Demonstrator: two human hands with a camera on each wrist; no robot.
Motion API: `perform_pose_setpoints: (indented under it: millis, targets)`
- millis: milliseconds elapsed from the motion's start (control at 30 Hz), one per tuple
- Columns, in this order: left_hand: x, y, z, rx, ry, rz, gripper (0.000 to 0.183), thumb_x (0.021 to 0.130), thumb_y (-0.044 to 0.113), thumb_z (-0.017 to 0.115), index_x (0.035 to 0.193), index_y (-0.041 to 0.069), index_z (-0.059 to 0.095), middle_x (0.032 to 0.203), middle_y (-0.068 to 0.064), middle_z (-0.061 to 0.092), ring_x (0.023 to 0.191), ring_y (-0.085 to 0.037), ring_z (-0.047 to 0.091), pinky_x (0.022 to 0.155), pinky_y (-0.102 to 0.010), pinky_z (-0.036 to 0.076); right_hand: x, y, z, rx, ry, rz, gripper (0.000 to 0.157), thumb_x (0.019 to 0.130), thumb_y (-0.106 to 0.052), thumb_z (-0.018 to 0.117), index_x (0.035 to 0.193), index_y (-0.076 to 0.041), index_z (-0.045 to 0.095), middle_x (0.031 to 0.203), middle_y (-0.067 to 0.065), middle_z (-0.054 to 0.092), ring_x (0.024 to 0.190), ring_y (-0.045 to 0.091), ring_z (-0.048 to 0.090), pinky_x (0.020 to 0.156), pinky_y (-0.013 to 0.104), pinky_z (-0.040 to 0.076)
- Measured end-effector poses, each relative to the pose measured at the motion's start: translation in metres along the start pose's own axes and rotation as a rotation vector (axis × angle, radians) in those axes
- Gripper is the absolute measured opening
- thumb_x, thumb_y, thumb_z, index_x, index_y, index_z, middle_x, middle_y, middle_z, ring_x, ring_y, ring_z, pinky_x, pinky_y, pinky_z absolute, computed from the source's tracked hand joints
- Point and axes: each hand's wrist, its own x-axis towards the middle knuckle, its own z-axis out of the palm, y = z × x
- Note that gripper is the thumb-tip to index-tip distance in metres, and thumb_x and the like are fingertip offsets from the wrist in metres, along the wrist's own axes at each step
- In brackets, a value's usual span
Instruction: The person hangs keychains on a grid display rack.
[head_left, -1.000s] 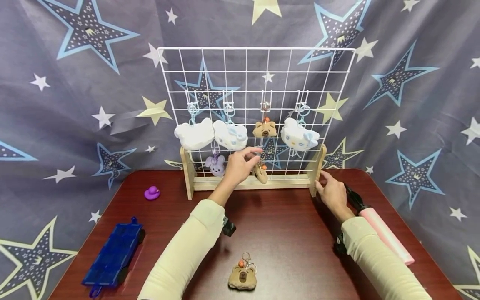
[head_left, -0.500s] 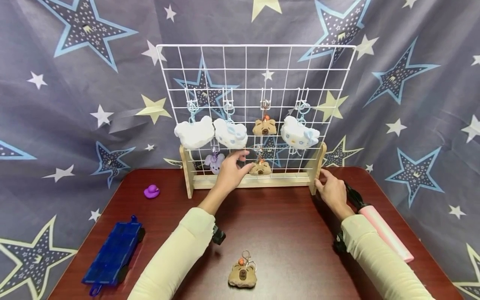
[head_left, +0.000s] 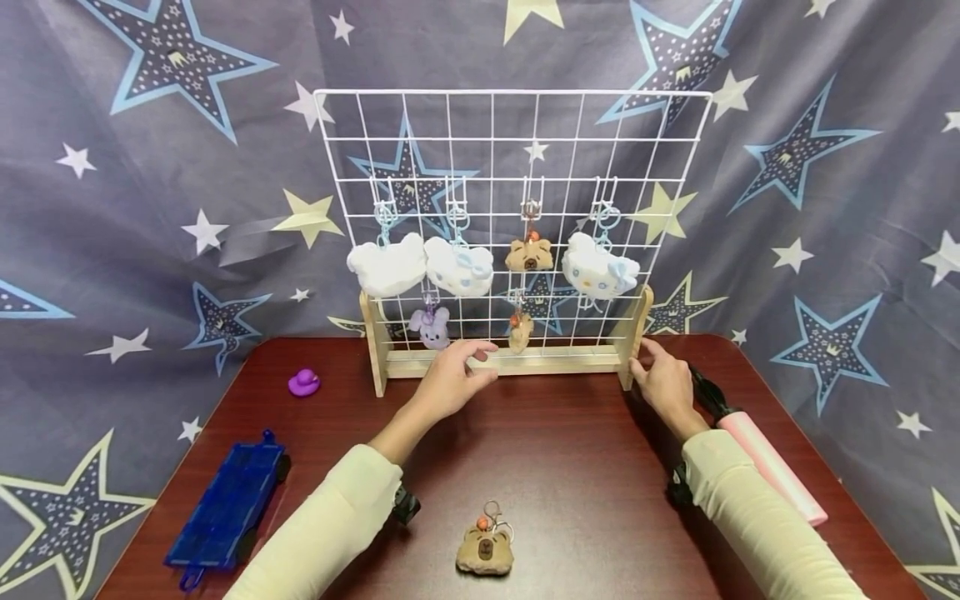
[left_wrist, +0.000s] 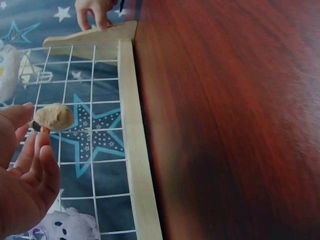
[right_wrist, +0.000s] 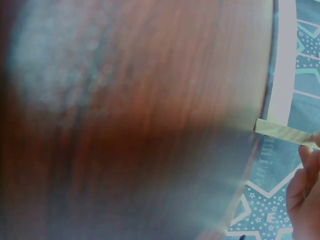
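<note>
My left hand (head_left: 453,379) is low before the white wire grid rack (head_left: 492,140), thumb and fingers apart, holding nothing. Just beyond its fingertips, a brown capybara plush keychain (head_left: 520,333) hangs turned sideways from a lower hook; in the left wrist view the fingers overlap this keychain's (left_wrist: 54,116) orange bead. A purple plush keychain (head_left: 431,329) hangs left of it. Above are three white plush keychains (head_left: 387,265) and another capybara keychain (head_left: 530,254). My right hand (head_left: 666,385) grips the rack's right wooden leg (head_left: 637,329) between thumb and fingers.
Another capybara keychain (head_left: 485,550) lies on the table (head_left: 570,467) near the front. At the left are a purple toy duck (head_left: 303,383) and a blue wheeled toy trailer (head_left: 227,506). A pink cylinder with a black end (head_left: 772,467) lies beside the right forearm. A star-patterned cloth hangs behind.
My left hand has let go of the lower capybara keychain and drawn down and left. The keychain has swung to face sideways. My right hand has stayed at the rack's leg.
</note>
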Motion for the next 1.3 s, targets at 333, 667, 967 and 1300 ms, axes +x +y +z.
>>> perform_pose_setpoints:
  millis: [333, 667, 967, 1300]
  targets:
    - [-0.033, -0.004, -0.001, 0.006, -0.117, 0.033, 0.041, 0.087, 0.016, 0.079, 0.127, 0.015, 0.07, 0.108, -0.006, 0.072, 0.073, -0.008, 0.06, 0.071, -0.024, 0.051, 0.0, -0.002, -0.001, -0.001, -0.007, 0.009, 0.04, 0.092, -0.024, 0.069, 0.131, -0.014, 0.065, 0.097, 0.012, 0.079, 0.09, 0.043, 0.073, 0.074, 0.056, 0.052]
    - [-0.064, -0.006, 0.009, -0.007, -0.29, 0.077, 0.035, 0.087, 0.013, 0.079, 0.121, 0.015, 0.071, 0.106, -0.012, 0.071, 0.089, -0.026, 0.067, 0.075, -0.025, 0.051, 0.0, -0.002, -0.001, -0.002, -0.003, 0.003, 0.04, 0.091, -0.022, 0.07, 0.13, -0.014, 0.066, 0.096, 0.012, 0.079, 0.09, 0.044, 0.073, 0.074, 0.057, 0.052]
    - [-0.088, -0.009, 0.022, 0.066, -0.47, 0.162, 0.027, 0.087, 0.017, 0.08, 0.114, 0.016, 0.076, 0.097, 0.001, 0.07, 0.085, -0.01, 0.066, 0.078, -0.02, 0.052, -0.001, -0.001, 0.002, 0.004, 0.012, -0.008, 0.039, 0.091, -0.021, 0.071, 0.128, -0.013, 0.066, 0.094, 0.01, 0.08, 0.088, 0.043, 0.074, 0.072, 0.057, 0.053]
    - [-0.096, -0.008, 0.029, 0.061, -0.706, 0.281, 0.028, 0.088, 0.024, 0.079, 0.116, 0.023, 0.077, 0.099, 0.009, 0.07, 0.09, 0.003, 0.06, 0.084, -0.014, 0.047, 0.001, 0.0, 0.002, 0.005, 0.022, -0.011, 0.039, 0.091, -0.021, 0.071, 0.129, -0.013, 0.066, 0.093, 0.01, 0.08, 0.086, 0.043, 0.073, 0.072, 0.056, 0.052]
